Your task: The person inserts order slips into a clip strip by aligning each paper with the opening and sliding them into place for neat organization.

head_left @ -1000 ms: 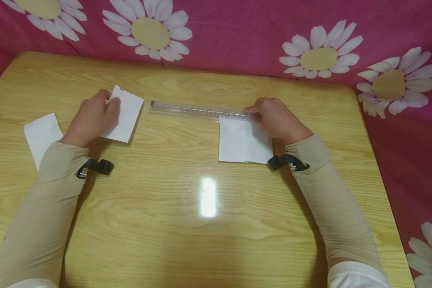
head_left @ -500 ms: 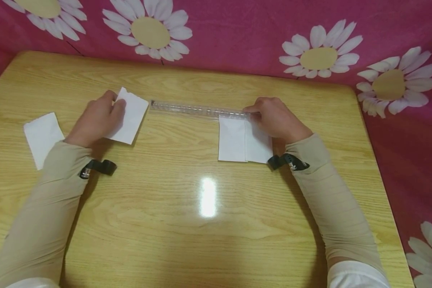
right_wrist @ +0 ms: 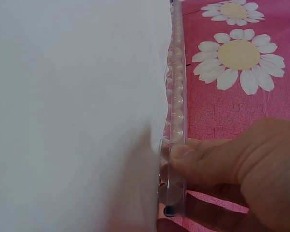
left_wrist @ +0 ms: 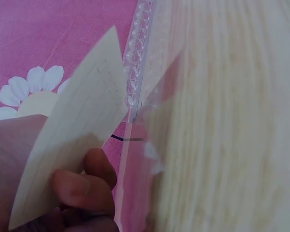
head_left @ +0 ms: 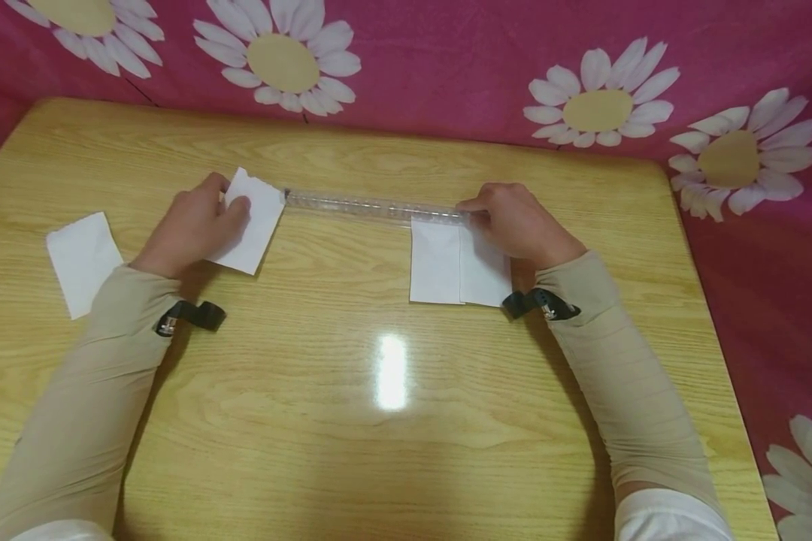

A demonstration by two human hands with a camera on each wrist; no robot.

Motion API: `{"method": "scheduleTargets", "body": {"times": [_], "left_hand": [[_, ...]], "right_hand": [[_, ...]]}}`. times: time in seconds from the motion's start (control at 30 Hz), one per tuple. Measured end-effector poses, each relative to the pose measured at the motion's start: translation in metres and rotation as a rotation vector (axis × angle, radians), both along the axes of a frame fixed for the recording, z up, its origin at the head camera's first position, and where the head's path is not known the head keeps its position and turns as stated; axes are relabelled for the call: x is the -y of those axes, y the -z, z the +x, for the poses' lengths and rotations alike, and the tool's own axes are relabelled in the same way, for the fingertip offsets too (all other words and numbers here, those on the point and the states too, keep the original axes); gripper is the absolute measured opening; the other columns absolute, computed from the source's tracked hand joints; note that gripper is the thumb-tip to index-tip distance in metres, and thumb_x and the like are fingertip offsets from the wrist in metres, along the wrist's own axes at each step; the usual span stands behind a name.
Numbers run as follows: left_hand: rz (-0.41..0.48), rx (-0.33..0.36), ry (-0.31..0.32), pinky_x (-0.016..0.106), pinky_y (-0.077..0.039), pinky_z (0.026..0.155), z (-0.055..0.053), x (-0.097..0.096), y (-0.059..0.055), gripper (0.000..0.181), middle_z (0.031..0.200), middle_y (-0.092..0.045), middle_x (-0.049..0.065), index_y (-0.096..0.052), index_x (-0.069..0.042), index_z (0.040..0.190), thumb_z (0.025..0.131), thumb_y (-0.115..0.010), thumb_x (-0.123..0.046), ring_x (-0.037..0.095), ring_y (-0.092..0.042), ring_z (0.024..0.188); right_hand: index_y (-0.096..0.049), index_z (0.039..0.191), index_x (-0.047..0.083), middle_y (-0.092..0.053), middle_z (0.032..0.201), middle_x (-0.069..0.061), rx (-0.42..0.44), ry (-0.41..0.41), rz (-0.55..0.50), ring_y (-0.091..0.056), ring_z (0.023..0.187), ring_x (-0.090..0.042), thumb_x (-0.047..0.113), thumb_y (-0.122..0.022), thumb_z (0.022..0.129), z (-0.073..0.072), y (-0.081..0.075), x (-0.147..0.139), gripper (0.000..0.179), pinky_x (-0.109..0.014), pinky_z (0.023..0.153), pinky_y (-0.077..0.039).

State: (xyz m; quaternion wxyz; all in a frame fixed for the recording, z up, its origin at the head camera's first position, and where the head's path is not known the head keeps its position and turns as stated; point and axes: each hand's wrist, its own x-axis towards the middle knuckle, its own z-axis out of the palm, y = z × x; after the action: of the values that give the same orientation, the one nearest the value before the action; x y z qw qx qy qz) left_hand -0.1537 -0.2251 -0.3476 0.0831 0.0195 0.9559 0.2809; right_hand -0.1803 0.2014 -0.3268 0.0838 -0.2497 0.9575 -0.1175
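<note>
My left hand pinches a white piece of paper between thumb and fingers, held tilted. Its torn-looking upper right corner meets or overlaps the left end of a clear ruler-like plastic strip in the head view. Row upon row of round bumps shows along this strip in the right wrist view. There my right thumb and fingers grip its near end. Below the strip lie two white paper pieces side by side, the right one partly covered by my right hand.
Another white paper piece lies at the left, partly behind the left sleeve. All this is on a wood-grain table. A pink cloth with daisies hangs behind its far edge.
My left hand has moved steadily to the right with its paper, bringing the paper's corner to the strip's left end. The right hand and the strip have stayed in place.
</note>
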Motion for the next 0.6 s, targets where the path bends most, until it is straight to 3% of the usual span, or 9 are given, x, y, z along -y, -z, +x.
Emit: {"method": "scheduleTargets", "body": {"times": [0.13,0.43,0.6], "left_hand": [[-0.009,0.001,-0.006,0.043,-0.042,0.074,0.0009,-0.0019,-0.0008,0.056,0.082,-0.052,0.016,-0.046,0.006,0.132,0.106,-0.041,-0.043,0.036,-0.054,0.085],[-0.010,0.049,-0.060,0.040,-0.043,0.077,0.0026,-0.0076,-0.0013,0.071,0.104,-0.061,0.027,-0.052,0.009,0.127,0.104,-0.041,-0.057,0.037,-0.057,0.093],[-0.037,0.098,-0.085,0.037,-0.042,0.074,0.0041,-0.0088,-0.0035,0.074,0.102,-0.062,0.024,-0.059,0.009,0.118,0.103,-0.039,-0.061,0.035,-0.056,0.091]], "right_hand": [[-0.070,0.132,0.010,-0.070,0.098,-0.019,-0.006,-0.004,-0.005,-0.054,0.080,-0.026,0.003,-0.056,0.102,0.0002,-0.0009,-0.0011,0.033,-0.036,0.073,-0.045],[-0.069,0.133,0.010,-0.070,0.100,-0.019,0.021,0.015,0.001,-0.053,0.082,-0.026,0.002,-0.055,0.103,0.0005,-0.0017,-0.0014,0.034,-0.036,0.074,-0.044],[-0.069,0.133,0.010,-0.070,0.102,-0.020,0.023,0.010,-0.004,-0.054,0.082,-0.027,0.003,-0.054,0.103,0.0002,-0.0019,-0.0002,0.034,-0.036,0.074,-0.045]]}}
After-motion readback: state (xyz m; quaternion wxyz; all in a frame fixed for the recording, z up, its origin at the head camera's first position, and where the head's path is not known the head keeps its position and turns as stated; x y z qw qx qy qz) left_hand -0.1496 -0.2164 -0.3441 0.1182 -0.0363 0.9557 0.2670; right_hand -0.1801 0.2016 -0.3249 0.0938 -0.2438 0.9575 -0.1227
